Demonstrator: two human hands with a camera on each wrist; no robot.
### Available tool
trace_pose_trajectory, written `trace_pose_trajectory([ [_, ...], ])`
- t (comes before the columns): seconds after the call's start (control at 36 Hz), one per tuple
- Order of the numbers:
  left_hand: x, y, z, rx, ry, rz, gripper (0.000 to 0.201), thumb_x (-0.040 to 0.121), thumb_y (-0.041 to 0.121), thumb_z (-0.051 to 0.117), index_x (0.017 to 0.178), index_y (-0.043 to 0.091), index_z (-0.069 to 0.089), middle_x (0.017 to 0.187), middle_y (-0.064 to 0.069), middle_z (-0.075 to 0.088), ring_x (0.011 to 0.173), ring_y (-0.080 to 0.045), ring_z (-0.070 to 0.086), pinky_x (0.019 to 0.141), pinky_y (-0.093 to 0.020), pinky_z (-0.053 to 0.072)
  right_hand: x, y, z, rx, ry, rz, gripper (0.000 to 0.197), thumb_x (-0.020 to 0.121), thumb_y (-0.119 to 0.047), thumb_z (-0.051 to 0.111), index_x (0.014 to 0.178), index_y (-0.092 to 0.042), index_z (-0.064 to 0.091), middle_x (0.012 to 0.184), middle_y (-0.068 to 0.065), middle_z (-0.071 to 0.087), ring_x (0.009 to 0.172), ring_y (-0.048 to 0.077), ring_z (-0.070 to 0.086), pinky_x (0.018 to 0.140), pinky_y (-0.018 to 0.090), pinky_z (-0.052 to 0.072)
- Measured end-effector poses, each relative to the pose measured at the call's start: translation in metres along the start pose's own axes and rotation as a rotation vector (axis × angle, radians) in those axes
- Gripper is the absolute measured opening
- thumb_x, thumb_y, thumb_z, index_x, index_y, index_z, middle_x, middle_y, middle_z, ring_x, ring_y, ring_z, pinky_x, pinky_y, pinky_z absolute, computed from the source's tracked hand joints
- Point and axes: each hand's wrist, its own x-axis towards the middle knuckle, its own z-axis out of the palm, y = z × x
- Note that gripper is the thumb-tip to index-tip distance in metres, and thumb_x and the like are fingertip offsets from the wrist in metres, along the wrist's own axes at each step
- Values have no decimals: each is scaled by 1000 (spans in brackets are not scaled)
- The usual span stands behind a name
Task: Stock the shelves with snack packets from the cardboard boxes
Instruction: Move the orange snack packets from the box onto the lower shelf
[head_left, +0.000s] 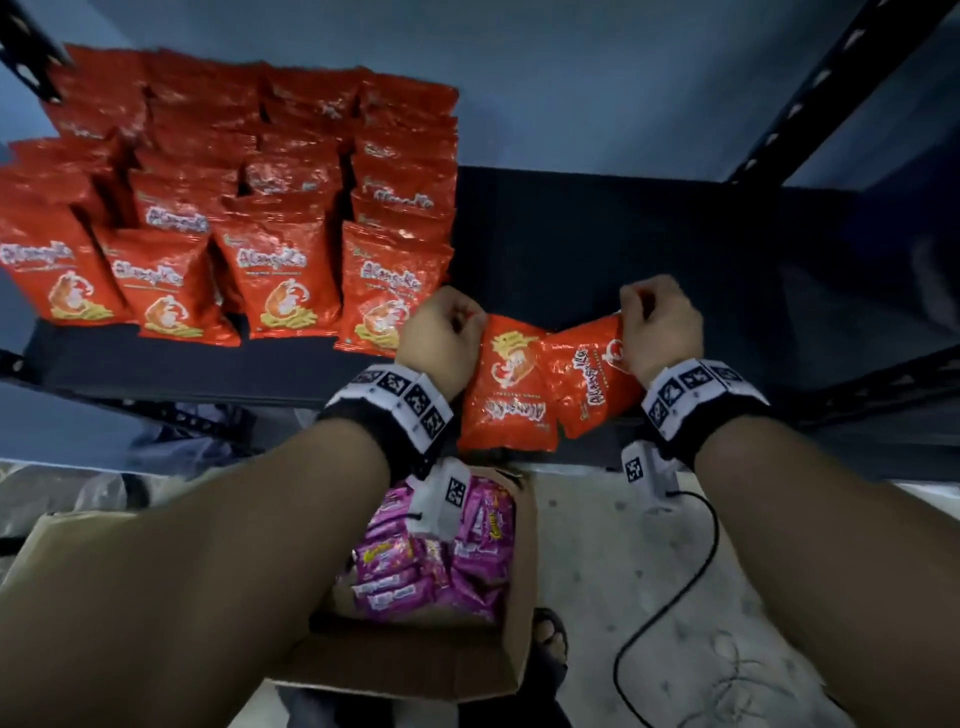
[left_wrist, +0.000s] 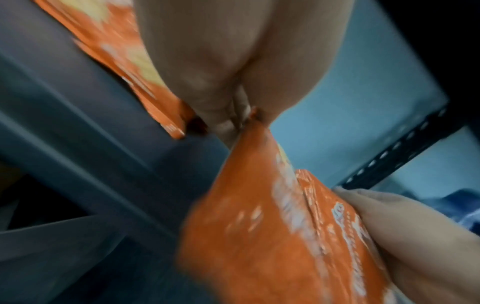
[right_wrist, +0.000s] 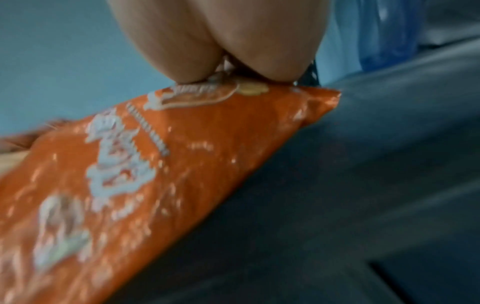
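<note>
Each of my hands holds one orange-red snack packet over the front edge of the dark shelf (head_left: 597, 244). My left hand (head_left: 441, 332) pinches the top edge of one packet (head_left: 506, 389), which hangs upside down. That same packet (left_wrist: 246, 226) fills the left wrist view. My right hand (head_left: 657, 322) grips the end of a second packet (head_left: 589, 374), tilted and overlapping the first; the right wrist view shows it too (right_wrist: 142, 174). Rows of the same orange-red packets (head_left: 234, 208) stand upright on the shelf's left half.
An open cardboard box (head_left: 415, 660) with pink snack packets (head_left: 447, 551) sits on the floor below my arms. Dark perforated shelf posts (head_left: 810, 88) rise at the back right and back left. A black cable (head_left: 670, 603) trails across the pale floor.
</note>
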Motion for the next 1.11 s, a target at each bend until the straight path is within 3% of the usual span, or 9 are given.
trace_pose_trajectory([
  [0.11,14,9,13,-1,54,7,20,97,26,65,113,14,62,102,4,66,95,-16,62,80,-21,41,11,10,0,43,55,99,34,104,-42,50,122,-14,57,107,10,67,87,20,60,73,25,43],
  [0.22,13,17,22,46,-53,112,47,94,29,69,135,15,53,132,-4,60,119,-19,57,100,-28,44,16,11,-5,-73,125,77,55,96,-57,52,132,-16,52,128,11,61,119,32,54,96,45,48],
  [0.36,-1,7,38,332,-195,328,53,93,30,68,142,16,54,158,-11,40,150,-29,28,123,-52,19,-10,9,-2,-292,29,-126,58,92,-59,58,135,-21,54,136,10,51,127,33,43,101,50,40],
  [0.53,-15,-10,52,403,-252,286,59,103,47,48,155,20,39,164,-7,31,155,-25,14,124,-53,7,-28,27,15,-393,-62,-248,57,97,-55,54,138,-16,59,150,11,50,142,34,37,118,55,27],
  [0.69,-22,-14,53,469,-221,331,70,99,61,27,158,24,32,165,-4,29,156,-24,13,124,-54,7,-27,30,19,-543,-89,-253,78,97,-71,32,154,-19,39,163,9,32,152,30,22,123,56,16],
  [0.78,-24,-13,51,509,-217,335,76,96,64,22,160,23,29,161,-5,34,153,-27,20,124,-55,14,-23,29,17,-571,-90,-215,87,94,-76,27,158,-19,31,166,9,26,153,30,19,123,58,14],
  [0.89,-24,-3,45,570,-232,284,74,99,60,42,159,19,29,148,-6,41,135,-31,33,114,-47,33,-15,25,9,-537,-111,-149,92,92,-79,29,161,-18,20,169,9,17,155,30,11,123,62,5],
  [0.97,-26,5,39,606,-221,199,68,94,65,49,145,20,46,137,-6,42,127,-31,36,106,-47,36,-27,20,1,-452,-24,-194,76,97,-66,42,155,-18,33,162,9,30,149,31,23,118,60,16],
  [1.11,-35,7,31,617,-256,141,52,97,64,44,123,20,51,129,-3,50,122,-27,45,103,-50,36,-87,29,-1,-138,170,-274,29,99,-36,60,114,-11,58,112,8,56,103,27,50,88,46,44],
])
